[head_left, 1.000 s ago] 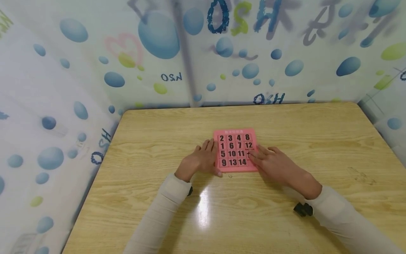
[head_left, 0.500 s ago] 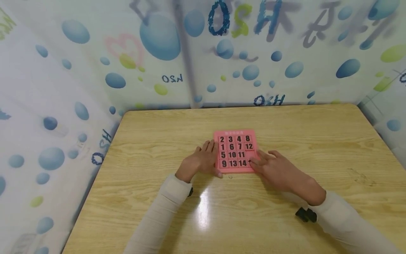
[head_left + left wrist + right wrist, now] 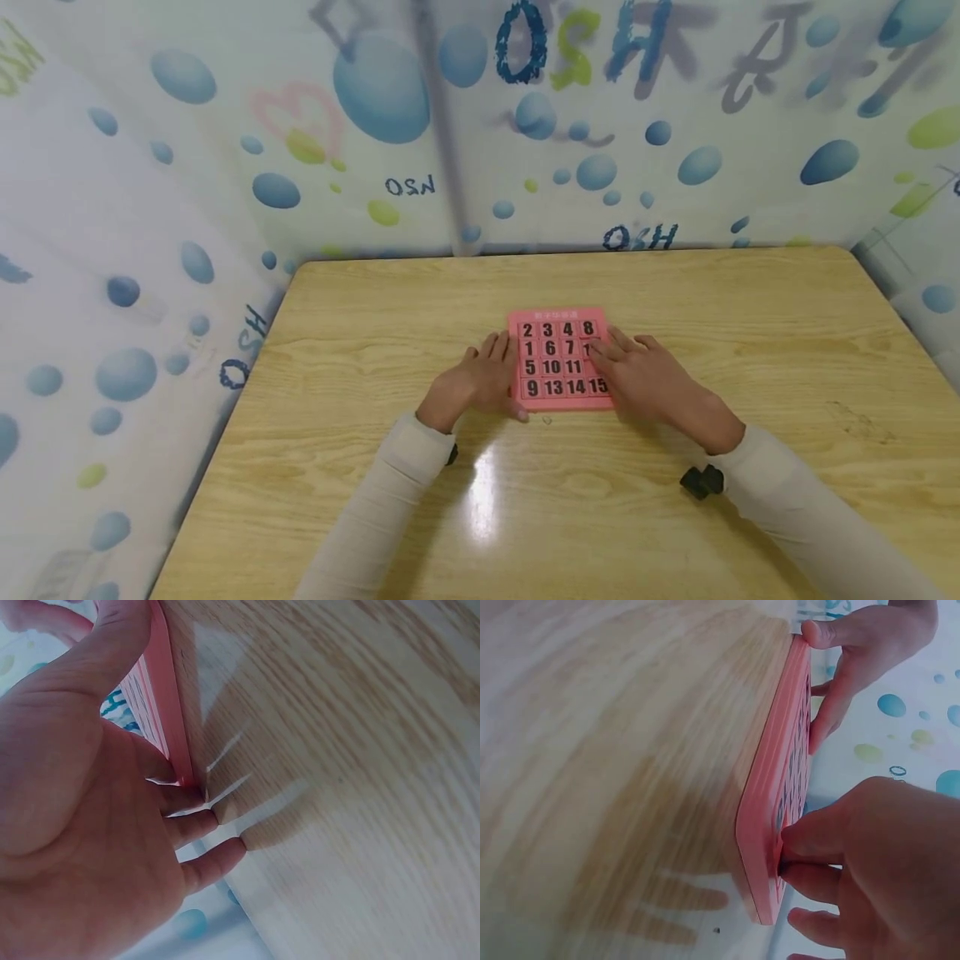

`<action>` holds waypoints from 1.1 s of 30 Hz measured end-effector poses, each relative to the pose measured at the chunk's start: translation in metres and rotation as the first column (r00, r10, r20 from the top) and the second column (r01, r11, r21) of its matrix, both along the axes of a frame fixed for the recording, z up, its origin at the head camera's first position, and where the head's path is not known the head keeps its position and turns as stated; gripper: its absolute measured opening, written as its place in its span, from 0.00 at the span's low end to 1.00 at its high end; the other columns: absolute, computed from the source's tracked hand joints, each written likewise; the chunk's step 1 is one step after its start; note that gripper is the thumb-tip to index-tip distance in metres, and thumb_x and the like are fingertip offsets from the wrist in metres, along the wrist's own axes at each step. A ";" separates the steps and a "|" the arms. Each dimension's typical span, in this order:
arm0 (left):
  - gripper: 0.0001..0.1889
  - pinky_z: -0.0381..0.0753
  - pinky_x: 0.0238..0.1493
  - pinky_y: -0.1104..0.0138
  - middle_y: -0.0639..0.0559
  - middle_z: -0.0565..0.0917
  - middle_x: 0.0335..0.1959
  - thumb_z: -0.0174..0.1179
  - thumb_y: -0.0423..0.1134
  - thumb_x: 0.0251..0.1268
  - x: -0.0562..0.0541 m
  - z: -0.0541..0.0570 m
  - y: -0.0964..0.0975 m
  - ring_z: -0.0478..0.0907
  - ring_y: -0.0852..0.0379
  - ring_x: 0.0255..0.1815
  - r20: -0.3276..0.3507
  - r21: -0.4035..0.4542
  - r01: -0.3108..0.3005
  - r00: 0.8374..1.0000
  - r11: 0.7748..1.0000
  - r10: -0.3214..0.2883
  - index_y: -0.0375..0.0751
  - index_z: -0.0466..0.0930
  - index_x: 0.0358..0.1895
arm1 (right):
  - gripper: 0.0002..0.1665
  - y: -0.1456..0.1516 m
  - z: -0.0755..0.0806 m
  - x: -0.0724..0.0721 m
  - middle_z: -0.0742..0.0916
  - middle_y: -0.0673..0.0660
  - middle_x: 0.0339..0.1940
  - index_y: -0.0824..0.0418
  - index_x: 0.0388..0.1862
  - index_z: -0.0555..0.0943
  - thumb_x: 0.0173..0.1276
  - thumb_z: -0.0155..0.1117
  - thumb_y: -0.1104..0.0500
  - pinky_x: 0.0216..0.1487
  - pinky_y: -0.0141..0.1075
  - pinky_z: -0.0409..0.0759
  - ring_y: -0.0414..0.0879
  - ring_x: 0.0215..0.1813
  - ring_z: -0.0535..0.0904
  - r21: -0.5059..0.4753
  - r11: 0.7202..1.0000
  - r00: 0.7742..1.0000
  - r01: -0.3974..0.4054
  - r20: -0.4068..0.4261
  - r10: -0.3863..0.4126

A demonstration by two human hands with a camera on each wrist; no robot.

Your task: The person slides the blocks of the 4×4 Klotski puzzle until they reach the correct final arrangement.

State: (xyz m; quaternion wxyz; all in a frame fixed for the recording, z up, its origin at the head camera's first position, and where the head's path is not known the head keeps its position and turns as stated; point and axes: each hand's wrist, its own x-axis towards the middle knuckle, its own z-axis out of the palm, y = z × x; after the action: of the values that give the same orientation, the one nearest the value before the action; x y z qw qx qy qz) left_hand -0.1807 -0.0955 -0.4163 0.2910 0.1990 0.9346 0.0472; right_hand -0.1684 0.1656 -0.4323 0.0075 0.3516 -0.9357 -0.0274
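Observation:
A pink sliding number puzzle [image 3: 558,406] lies flat on the wooden table. Along its left side rests my left hand [image 3: 487,382], fingers extended and thumb by the near left corner. In the left wrist view those fingertips [image 3: 217,862] touch the tabletop beside the pink edge. My right hand [image 3: 647,379] reaches over the right side, its fingertips on the tile [image 3: 588,349] below the 8, whose number is mostly covered. Tile 15 [image 3: 597,386] sits in the bottom right slot. The slot above it is largely hidden by my fingers. In the right wrist view, thumb and finger touch the puzzle's face.
The wooden table [image 3: 360,333] extends around the puzzle on all sides. Behind it stands a wall covering [image 3: 480,133] with blue and green drops and lettering. Dark devices [image 3: 702,481] sit at my wrists under pale sleeves.
The tile in the right column slid down to the bottom row and now shows 15. My right fingertips then moved up to the tile marked 12. The left hand stayed in place.

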 end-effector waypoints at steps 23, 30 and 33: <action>0.65 0.44 0.79 0.49 0.41 0.31 0.82 0.65 0.65 0.57 -0.001 -0.001 0.001 0.30 0.45 0.82 0.005 -0.007 0.004 1.000 1.000 -0.004 0.37 0.26 0.80 | 0.28 0.004 -0.003 -0.012 0.72 0.62 0.74 0.60 0.73 0.70 0.76 0.55 0.58 0.63 0.62 0.71 0.65 0.75 0.63 -0.026 0.999 0.997 0.037 0.067 -0.035; 0.65 0.43 0.79 0.49 0.41 0.30 0.81 0.64 0.66 0.57 0.000 -0.002 0.001 0.30 0.45 0.82 0.012 -0.005 0.005 1.000 1.000 -0.005 0.37 0.26 0.80 | 0.29 0.000 -0.006 -0.022 0.72 0.62 0.74 0.61 0.73 0.70 0.77 0.54 0.53 0.66 0.63 0.68 0.66 0.76 0.61 -0.009 0.997 0.992 0.082 0.096 -0.081; 0.65 0.43 0.80 0.50 0.41 0.30 0.81 0.64 0.66 0.57 -0.001 -0.002 0.001 0.29 0.46 0.82 0.007 -0.015 0.002 1.000 1.000 -0.002 0.37 0.26 0.80 | 0.28 -0.001 -0.003 -0.020 0.74 0.61 0.73 0.60 0.72 0.71 0.77 0.54 0.52 0.66 0.63 0.68 0.65 0.76 0.62 -0.007 0.997 0.991 0.082 0.110 -0.081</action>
State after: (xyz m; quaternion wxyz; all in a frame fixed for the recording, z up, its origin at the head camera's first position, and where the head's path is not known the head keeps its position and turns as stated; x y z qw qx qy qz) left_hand -0.1813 -0.0944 -0.4183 0.2960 0.1974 0.9337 0.0405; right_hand -0.1881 0.1644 -0.4354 -0.0433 0.3139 -0.9485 -0.0030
